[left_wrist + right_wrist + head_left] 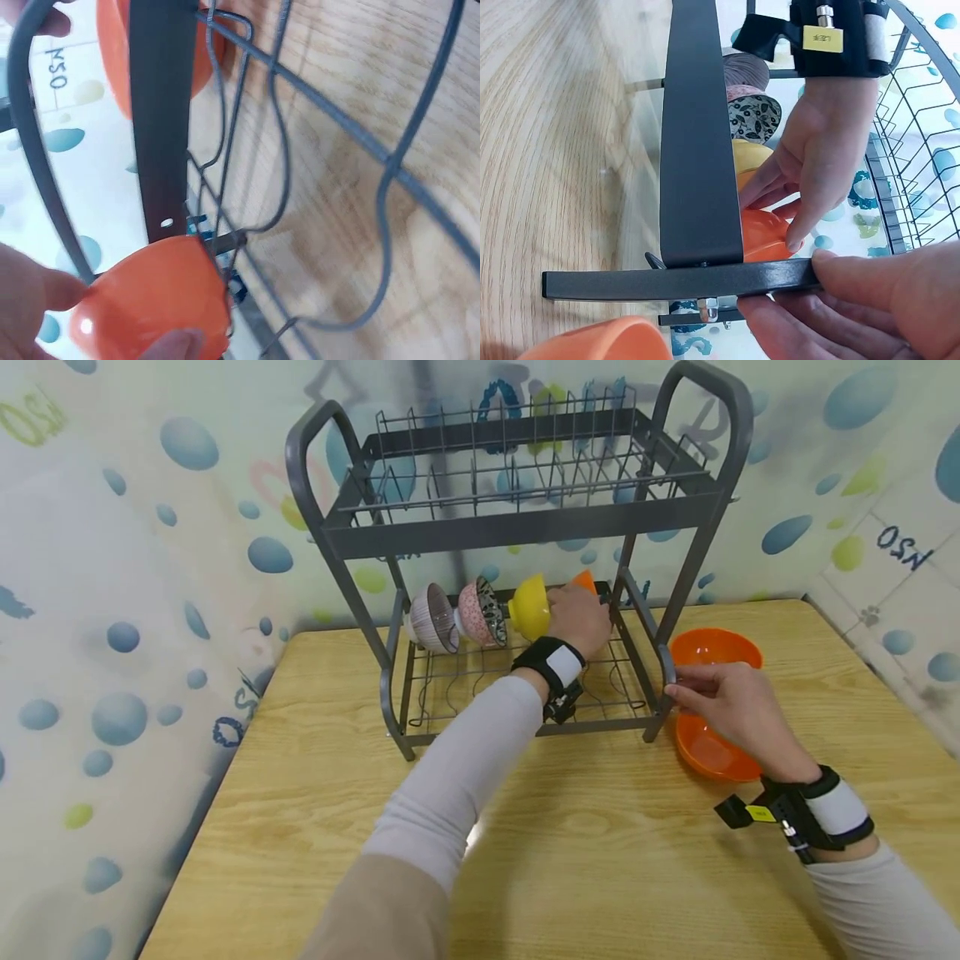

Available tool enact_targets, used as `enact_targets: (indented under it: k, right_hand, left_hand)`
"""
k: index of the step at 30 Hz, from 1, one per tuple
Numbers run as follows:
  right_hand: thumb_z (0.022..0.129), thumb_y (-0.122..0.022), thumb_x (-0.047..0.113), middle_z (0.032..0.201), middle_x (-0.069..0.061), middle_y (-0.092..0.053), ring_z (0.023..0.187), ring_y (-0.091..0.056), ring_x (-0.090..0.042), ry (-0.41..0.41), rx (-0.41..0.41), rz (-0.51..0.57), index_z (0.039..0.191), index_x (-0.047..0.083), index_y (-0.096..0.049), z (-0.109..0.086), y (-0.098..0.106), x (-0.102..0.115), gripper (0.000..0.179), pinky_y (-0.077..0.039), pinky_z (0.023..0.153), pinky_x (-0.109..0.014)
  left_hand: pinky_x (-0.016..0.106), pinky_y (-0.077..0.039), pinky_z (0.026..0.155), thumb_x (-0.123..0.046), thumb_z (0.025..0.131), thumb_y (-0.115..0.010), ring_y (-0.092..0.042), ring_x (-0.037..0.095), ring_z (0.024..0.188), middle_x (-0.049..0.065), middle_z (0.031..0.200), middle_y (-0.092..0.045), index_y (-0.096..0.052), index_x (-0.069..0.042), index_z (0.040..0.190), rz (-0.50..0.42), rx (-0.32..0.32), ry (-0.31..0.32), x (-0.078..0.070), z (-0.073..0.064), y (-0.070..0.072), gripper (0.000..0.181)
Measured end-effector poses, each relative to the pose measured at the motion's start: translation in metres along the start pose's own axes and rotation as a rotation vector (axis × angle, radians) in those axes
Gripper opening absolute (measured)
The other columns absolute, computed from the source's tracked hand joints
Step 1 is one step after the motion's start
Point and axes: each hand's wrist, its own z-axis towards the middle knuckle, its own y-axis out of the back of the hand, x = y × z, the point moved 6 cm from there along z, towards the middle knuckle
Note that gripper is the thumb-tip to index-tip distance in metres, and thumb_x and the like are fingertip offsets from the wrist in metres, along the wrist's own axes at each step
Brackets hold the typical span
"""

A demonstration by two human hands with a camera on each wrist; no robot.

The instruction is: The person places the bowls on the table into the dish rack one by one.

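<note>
My left hand (581, 625) reaches into the lower tier of a dark two-tier dish rack (525, 529). It grips a small orange bowl (161, 296), thumb and fingers on its outside, at the tier's right end. Left of that bowl, tipped on their sides in a row, are a yellow bowl (529, 608), a pink patterned bowl (472, 614) and a striped bowl (432, 620). With my right hand (738, 714) I pinch the rack's right front upright (780, 274) between thumb and fingers.
Two larger orange bowls stand on the wooden table to the right of the rack, a rear bowl (716, 643) and a front bowl (712, 756) partly under my right hand. The upper wire basket (517, 485) overhangs the lower tier. A patterned wall (120, 718) rises behind and at the left.
</note>
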Motion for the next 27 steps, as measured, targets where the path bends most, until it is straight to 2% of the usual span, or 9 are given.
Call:
enact_targets:
  k: [2, 5, 8, 11, 14, 16, 20, 23, 27]
  right_hand:
    - [0.091, -0.063, 0.030, 0.101, -0.020, -0.072, 0.086, -0.072, -0.029, -0.003, 0.010, 0.003, 0.122, -0.001, -0.064, 0.001, -0.002, 0.001, 0.044, -0.054, 0.062, -0.022]
    - [0.091, -0.063, 0.030, 0.101, -0.020, -0.072, 0.086, -0.072, -0.028, -0.007, 0.018, 0.012, 0.122, -0.001, -0.064, 0.002, -0.003, 0.002, 0.044, -0.056, 0.066, -0.024]
    - [0.091, -0.063, 0.029, 0.101, -0.020, -0.072, 0.085, -0.072, -0.028, -0.009, 0.013, 0.007, 0.122, -0.001, -0.064, 0.001, -0.002, 0.002, 0.043, -0.057, 0.069, -0.028]
    - [0.092, -0.062, 0.029, 0.102, -0.020, -0.072, 0.085, -0.072, -0.027, -0.011, 0.016, 0.007, 0.123, -0.001, -0.064, -0.001, 0.000, 0.001, 0.044, -0.057, 0.071, -0.030]
    - [0.092, -0.061, 0.030, 0.102, -0.020, -0.072, 0.086, -0.072, -0.028, -0.007, 0.023, 0.021, 0.123, -0.001, -0.063, -0.001, 0.000, 0.000, 0.044, -0.057, 0.068, -0.028]
    - [0.092, -0.061, 0.029, 0.102, -0.020, -0.072, 0.086, -0.072, -0.028, -0.004, 0.023, 0.032, 0.123, -0.001, -0.063, -0.002, -0.001, -0.001, 0.043, -0.056, 0.064, -0.027]
    - [0.092, -0.062, 0.029, 0.102, -0.020, -0.072, 0.087, -0.071, -0.029, 0.001, 0.021, 0.044, 0.123, -0.001, -0.063, -0.001, -0.002, -0.001, 0.043, -0.055, 0.063, -0.027]
    - [0.092, -0.062, 0.029, 0.102, -0.020, -0.072, 0.087, -0.071, -0.029, 0.008, 0.019, 0.043, 0.124, -0.001, -0.063, -0.001, -0.002, -0.001, 0.043, -0.056, 0.065, -0.026]
    - [0.092, -0.063, 0.027, 0.100, -0.019, -0.073, 0.086, -0.071, -0.030, 0.021, 0.010, 0.032, 0.123, -0.001, -0.064, -0.002, -0.001, -0.001, 0.042, -0.055, 0.061, -0.028]
  left_hand:
    - [0.024, -0.047, 0.077, -0.041, 0.102, -0.033, -0.060, 0.014, 0.087, 0.008, 0.108, -0.066, -0.068, -0.004, 0.113, -0.067, 0.024, -0.012, 0.006, -0.003, 0.004, 0.052]
    - [0.020, -0.046, 0.063, -0.034, 0.102, -0.039, -0.058, 0.012, 0.074, 0.002, 0.087, -0.065, -0.070, -0.007, 0.098, -0.239, 0.063, -0.060, 0.015, -0.010, 0.014, 0.041]
    - [0.020, -0.036, 0.049, -0.028, 0.102, -0.040, -0.047, 0.010, 0.054, -0.001, 0.063, -0.050, -0.062, -0.011, 0.077, -0.388, 0.083, -0.148, 0.022, -0.017, 0.026, 0.038]
    - [0.020, -0.029, 0.048, -0.028, 0.102, -0.039, -0.036, 0.011, 0.049, -0.001, 0.058, -0.036, -0.049, -0.012, 0.071, -0.481, 0.102, -0.242, 0.030, -0.025, 0.036, 0.037]
    - [0.022, -0.027, 0.054, -0.030, 0.102, -0.040, -0.033, 0.012, 0.053, 0.000, 0.063, -0.034, -0.045, -0.011, 0.077, -0.562, 0.150, -0.315, 0.041, -0.033, 0.037, 0.032]
    - [0.023, -0.027, 0.058, -0.031, 0.101, -0.042, -0.033, 0.012, 0.055, 0.000, 0.067, -0.035, -0.051, -0.008, 0.086, -0.596, 0.191, -0.372, 0.049, -0.041, 0.036, 0.029]
    - [0.023, -0.034, 0.063, -0.031, 0.100, -0.047, -0.039, 0.012, 0.057, 0.000, 0.073, -0.049, -0.059, -0.006, 0.122, -0.607, 0.267, -0.499, 0.065, -0.063, 0.030, 0.036]
    - [0.023, -0.039, 0.065, -0.030, 0.099, -0.049, -0.046, 0.011, 0.061, 0.002, 0.080, -0.061, -0.061, -0.008, 0.124, -0.581, 0.306, -0.606, 0.073, -0.083, 0.023, 0.035]
    - [0.023, -0.049, 0.077, -0.028, 0.099, -0.051, -0.061, 0.009, 0.083, 0.004, 0.103, -0.069, -0.061, -0.007, 0.121, -0.528, 0.340, -0.680, 0.076, -0.110, 0.012, 0.032]
